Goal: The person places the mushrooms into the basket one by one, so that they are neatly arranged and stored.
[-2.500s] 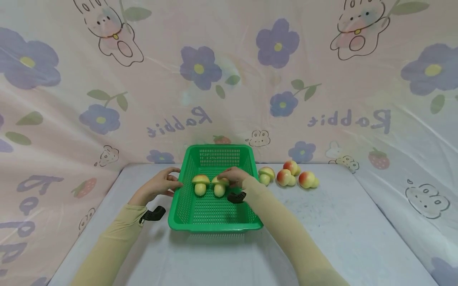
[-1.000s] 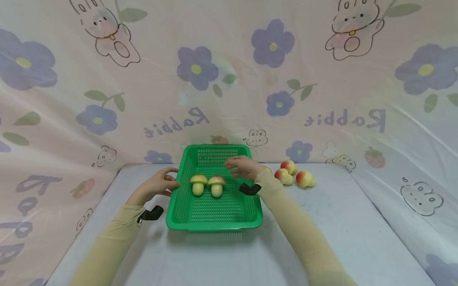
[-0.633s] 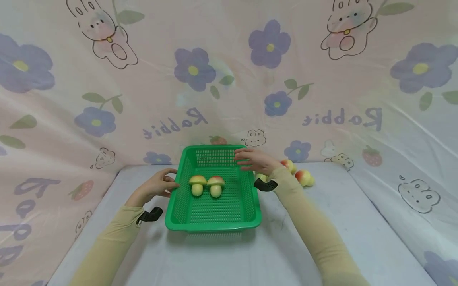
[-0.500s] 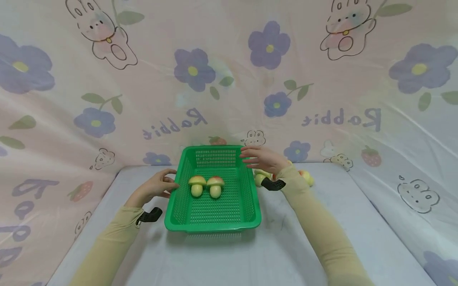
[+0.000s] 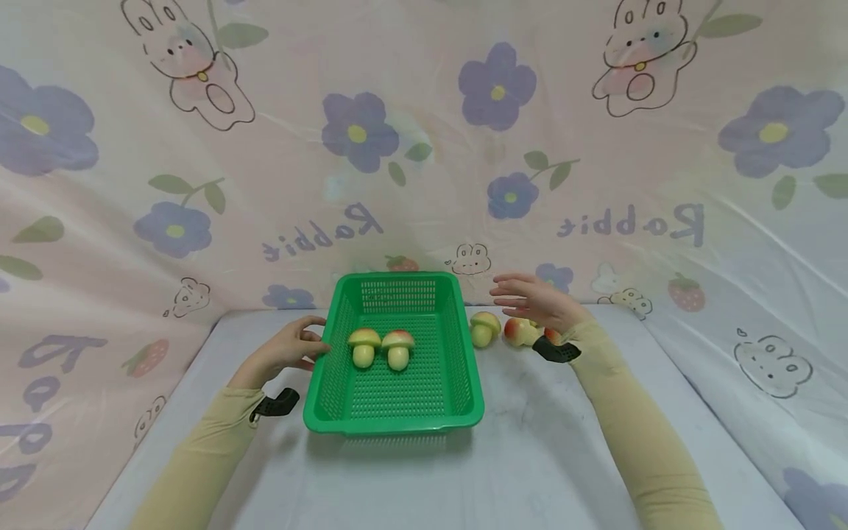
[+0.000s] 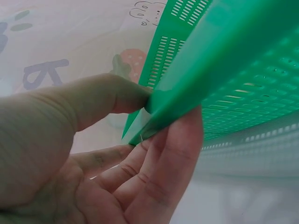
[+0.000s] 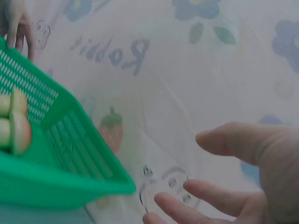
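A green plastic basket [image 5: 394,425] holds two toy mushrooms side by side, the left mushroom [image 5: 364,347] and the right mushroom [image 5: 398,349]. With thumb and fingers, my left hand [image 5: 288,347] pinches the basket's left rim; the left wrist view shows the thumb [image 6: 126,95] on one side of the rim and the fingers on the other. My right hand [image 5: 538,300] is in the air right of the basket, fingers spread and holding nothing. Below and left of it, a third mushroom [image 5: 486,328] lies on the table. Red-and-yellow mushrooms [image 5: 520,332] lie beneath the hand, partly hidden by it.
The white table [image 5: 550,456] carries the basket and the loose mushrooms. A patterned cloth [image 5: 424,206] with flowers and rabbits hangs behind the table and at its sides. A black wrist device [image 5: 556,350] sits on the right sleeve, another black device [image 5: 277,404] on the left.
My right hand has let go of the right mushroom in the basket, lifted, and moved right past the basket's rim to above the loose mushrooms. My left hand stays at the left rim.
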Demonstrator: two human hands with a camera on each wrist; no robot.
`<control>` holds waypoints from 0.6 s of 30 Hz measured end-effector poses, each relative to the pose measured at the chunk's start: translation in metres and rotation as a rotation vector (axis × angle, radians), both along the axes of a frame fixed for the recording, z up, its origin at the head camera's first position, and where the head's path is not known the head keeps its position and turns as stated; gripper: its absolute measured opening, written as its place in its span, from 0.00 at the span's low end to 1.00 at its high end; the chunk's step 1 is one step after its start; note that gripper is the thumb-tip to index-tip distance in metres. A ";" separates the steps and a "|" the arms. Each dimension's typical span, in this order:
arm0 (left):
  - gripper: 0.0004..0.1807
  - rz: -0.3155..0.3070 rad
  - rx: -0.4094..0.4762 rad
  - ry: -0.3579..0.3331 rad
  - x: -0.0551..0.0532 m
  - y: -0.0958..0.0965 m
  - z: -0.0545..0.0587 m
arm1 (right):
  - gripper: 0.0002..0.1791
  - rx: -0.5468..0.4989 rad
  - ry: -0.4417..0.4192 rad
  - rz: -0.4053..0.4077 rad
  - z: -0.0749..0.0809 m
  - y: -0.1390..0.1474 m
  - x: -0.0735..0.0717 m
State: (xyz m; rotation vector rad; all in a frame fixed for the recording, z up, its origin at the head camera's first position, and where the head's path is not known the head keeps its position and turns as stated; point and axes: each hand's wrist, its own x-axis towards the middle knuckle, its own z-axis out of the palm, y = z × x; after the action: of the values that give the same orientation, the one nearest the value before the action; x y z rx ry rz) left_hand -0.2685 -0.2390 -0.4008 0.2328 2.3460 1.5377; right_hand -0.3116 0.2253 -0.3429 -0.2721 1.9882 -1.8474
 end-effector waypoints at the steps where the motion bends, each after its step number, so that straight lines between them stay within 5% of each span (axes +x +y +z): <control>1: 0.36 0.004 0.000 0.000 0.000 0.000 0.000 | 0.29 0.007 0.001 -0.004 -0.002 0.005 0.002; 18: 0.37 0.007 0.018 0.007 0.001 -0.001 -0.004 | 0.34 0.141 0.093 -0.015 -0.035 0.101 0.004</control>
State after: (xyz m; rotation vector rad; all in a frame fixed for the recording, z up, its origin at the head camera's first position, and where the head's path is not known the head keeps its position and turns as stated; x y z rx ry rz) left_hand -0.2676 -0.2399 -0.4048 0.2348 2.3415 1.5649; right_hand -0.3075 0.3261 -0.3778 -0.3070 2.1764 -1.7220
